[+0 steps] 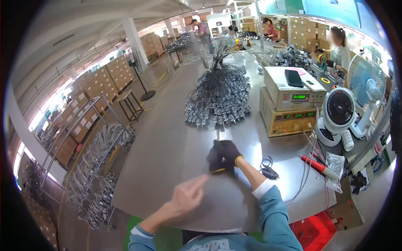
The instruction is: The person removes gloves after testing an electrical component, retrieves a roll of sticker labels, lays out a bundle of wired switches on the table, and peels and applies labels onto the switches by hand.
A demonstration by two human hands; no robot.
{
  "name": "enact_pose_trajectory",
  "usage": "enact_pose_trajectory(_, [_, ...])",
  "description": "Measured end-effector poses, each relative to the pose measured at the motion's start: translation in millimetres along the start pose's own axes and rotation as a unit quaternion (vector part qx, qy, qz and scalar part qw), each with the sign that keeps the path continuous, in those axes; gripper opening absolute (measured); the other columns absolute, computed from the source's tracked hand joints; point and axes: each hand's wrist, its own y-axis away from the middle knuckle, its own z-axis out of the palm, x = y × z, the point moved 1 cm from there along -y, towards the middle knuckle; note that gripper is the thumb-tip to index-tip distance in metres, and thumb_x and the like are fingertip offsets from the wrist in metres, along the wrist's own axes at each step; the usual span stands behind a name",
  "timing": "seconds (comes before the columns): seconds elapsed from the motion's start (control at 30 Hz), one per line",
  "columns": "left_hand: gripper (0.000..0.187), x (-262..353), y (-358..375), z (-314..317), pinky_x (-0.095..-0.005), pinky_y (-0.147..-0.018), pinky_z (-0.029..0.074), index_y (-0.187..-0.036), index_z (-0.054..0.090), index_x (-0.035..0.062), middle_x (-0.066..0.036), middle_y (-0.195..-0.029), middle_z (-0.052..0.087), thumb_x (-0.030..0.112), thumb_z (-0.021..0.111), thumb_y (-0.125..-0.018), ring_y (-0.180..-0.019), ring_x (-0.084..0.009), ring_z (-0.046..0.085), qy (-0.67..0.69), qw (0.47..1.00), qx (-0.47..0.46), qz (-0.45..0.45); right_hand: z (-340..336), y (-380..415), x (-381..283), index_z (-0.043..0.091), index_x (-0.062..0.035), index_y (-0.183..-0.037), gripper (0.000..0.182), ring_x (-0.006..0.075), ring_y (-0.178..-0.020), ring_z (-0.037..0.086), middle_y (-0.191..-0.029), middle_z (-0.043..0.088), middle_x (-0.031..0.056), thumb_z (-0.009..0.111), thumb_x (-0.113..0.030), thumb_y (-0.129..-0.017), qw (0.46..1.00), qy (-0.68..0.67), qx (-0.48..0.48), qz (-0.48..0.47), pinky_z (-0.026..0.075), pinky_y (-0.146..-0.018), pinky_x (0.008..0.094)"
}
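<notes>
My right hand (229, 151) wears a black glove with a yellow cuff edge and is over the metal table (159, 167). It is closed on a second dark glove (215, 161), whose yellow cuff hangs toward me; both are blurred. Bare and smeared by motion, my left hand (188, 194) is nearer to me, just left of that cuff. Its index finger points out and nothing shows in it. Beyond the gloves lies a large pile of black cables with metal-looking ends (220, 96). A short coiled black cable (269, 168) rests right of my right hand.
Two stacked test instruments (289, 119) with a phone (294, 78) on top stand at right. Beside them are a small fan (338, 106), a larger fan (366, 83) and a red-handled probe (314, 164). A cable-laden rack (96, 175) stands at left. Several people work farther back.
</notes>
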Motion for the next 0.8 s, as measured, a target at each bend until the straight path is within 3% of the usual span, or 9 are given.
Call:
enact_pose_trajectory(0.1, [0.040,-32.1,1.9,-8.0,-0.0380,-0.084,0.062,-0.130,0.073,0.0080,-0.016,-0.119,0.078,0.009,0.071,-0.090,-0.096,-0.0317,0.077,-0.029,0.998,-0.028,-0.049,10.3,-0.9,-7.0,0.080,-0.0027,-0.097,0.059,0.0418,-0.097,0.074,-0.102,0.077,0.0241,0.055,-0.057,-0.101,0.960,0.223,-0.093,-0.138,0.056,-0.090,0.0478])
enact_pose_trajectory(0.2, [0.034,-53.0,5.0,0.1,-0.0376,-0.092,0.060,-0.128,0.070,-0.0015,-0.015,-0.115,0.079,0.011,0.070,-0.096,-0.098,-0.0270,0.078,0.045,0.988,-0.041,-0.144,3.2,44.6,-57.8,0.074,-0.0092,-0.122,0.051,0.0414,-0.106,0.070,-0.109,0.074,0.0208,0.059,-0.051,-0.097,0.894,0.378,-0.102,-0.218,0.055,-0.093,0.0512])
enact_pose_trajectory(0.27, [0.035,-63.3,3.6,2.5,-0.0368,-0.090,0.060,-0.130,0.067,-0.0037,-0.015,-0.113,0.080,0.018,0.067,-0.103,-0.101,-0.0217,0.077,0.146,0.941,-0.024,-0.305,1.0,77.3,-90.0,0.068,-0.0117,-0.132,0.051,0.0407,-0.108,0.069,-0.114,0.072,0.0195,0.063,-0.047,-0.096,0.905,0.373,-0.003,-0.205,0.054,-0.094,0.0517])
enact_pose_trajectory(0.3, [0.037,-63.3,-2.8,-0.3,-0.0352,-0.090,0.060,-0.133,0.065,-0.0044,-0.014,-0.118,0.078,0.023,0.060,-0.109,-0.105,-0.0193,0.075,0.137,0.943,-0.043,-0.298,1.9,87.2,-101.4,0.062,-0.0142,-0.141,0.055,0.0401,-0.110,0.067,-0.118,0.071,0.0182,0.066,-0.043,-0.094,0.904,0.370,0.084,-0.197,0.054,-0.095,0.0522])
enact_pose_trajectory(0.4, [0.043,-60.0,-23.0,6.2,-0.0349,-0.091,0.059,-0.138,0.061,-0.0046,-0.014,-0.126,0.074,0.029,0.055,-0.113,-0.110,-0.0197,0.073,0.337,0.853,-0.003,-0.398,4.3,104.0,-122.1,0.055,-0.0161,-0.147,0.060,0.0392,-0.112,0.066,-0.123,0.070,0.0168,0.071,-0.036,-0.093,0.926,0.250,0.068,-0.276,0.053,-0.097,0.0520])
enact_pose_trajectory(0.57, [0.044,-58.0,-35.6,22.2,-0.0357,-0.092,0.057,-0.135,0.062,-0.0007,-0.009,-0.120,0.073,0.035,0.045,-0.116,-0.107,-0.0178,0.071,0.502,0.767,0.023,-0.398,26.7,112.7,-113.4,0.052,-0.0128,-0.152,0.064,0.0322,-0.105,0.072,-0.127,0.071,0.0171,0.071,-0.034,-0.095,0.950,0.060,-0.012,-0.306,0.051,-0.103,0.0483])
enact_pose_trajectory(0.67, [0.039,-43.7,-44.9,22.5,-0.0330,-0.089,0.056,-0.128,0.065,0.0041,-0.006,-0.113,0.073,0.035,0.044,-0.117,-0.101,-0.0144,0.069,0.544,0.728,0.085,-0.409,26.5,118.1,-114.0,0.054,-0.0101,-0.151,0.059,0.0312,-0.105,0.074,-0.123,0.075,0.0137,0.070,-0.031,-0.098,0.971,0.034,0.013,-0.235,0.039,-0.118,0.0449])
enact_pose_trajectory(0.77, [0.035,-54.0,-49.2,29.2,-0.0304,-0.082,0.054,-0.115,0.066,0.0076,-0.003,-0.103,0.071,0.035,0.045,-0.117,-0.092,-0.0129,0.067,0.487,0.757,0.103,-0.422,57.7,106.4,-86.0,0.056,-0.0081,-0.148,0.055,0.0338,-0.107,0.074,-0.127,0.074,0.0156,0.068,-0.028,-0.098,0.960,0.119,0.045,-0.250,0.047,-0.111,0.0446])
enact_pose_trajectory(0.8, [0.035,-62.8,-49.4,31.9,-0.0300,-0.080,0.053,-0.110,0.066,0.0082,-0.002,-0.098,0.070,0.035,0.045,-0.117,-0.088,-0.0127,0.066,0.476,0.758,0.117,-0.430,83.0,96.4,-64.0,0.053,-0.0078,-0.150,0.054,0.0366,-0.106,0.073,-0.127,0.073,0.0173,0.065,-0.025,-0.100,0.965,-0.026,0.055,-0.255,0.051,-0.104,0.0447])
